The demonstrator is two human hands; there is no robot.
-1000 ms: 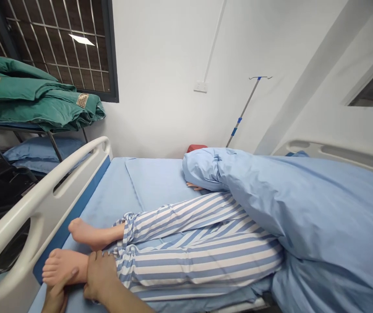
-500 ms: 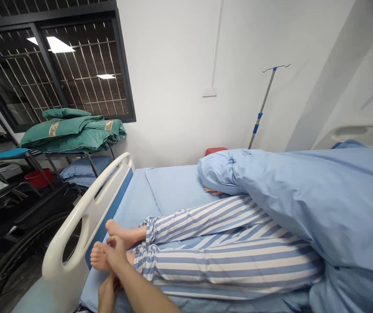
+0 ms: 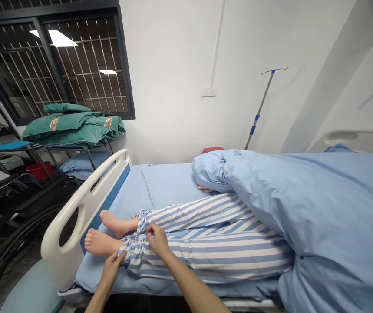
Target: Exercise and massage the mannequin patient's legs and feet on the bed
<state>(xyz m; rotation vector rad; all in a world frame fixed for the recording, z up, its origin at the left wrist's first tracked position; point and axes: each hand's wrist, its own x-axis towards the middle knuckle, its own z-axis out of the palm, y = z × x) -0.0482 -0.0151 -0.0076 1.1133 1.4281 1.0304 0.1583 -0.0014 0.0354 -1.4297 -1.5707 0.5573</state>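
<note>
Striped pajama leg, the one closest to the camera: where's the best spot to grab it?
Grip the bunched cuff of the near striped trouser leg, just above the bare foot. Come from the near side of the bed, where the left hand and right hand are. The loose folds probably give fingers plenty of cloth to pinch.

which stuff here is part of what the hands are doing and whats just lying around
Part of the job: left hand, right hand, blue-and-white striped trouser cuff, bare foot.
Just around: folded green quilts, white plastic bed rail, metal IV pole, red plastic basin.
</note>
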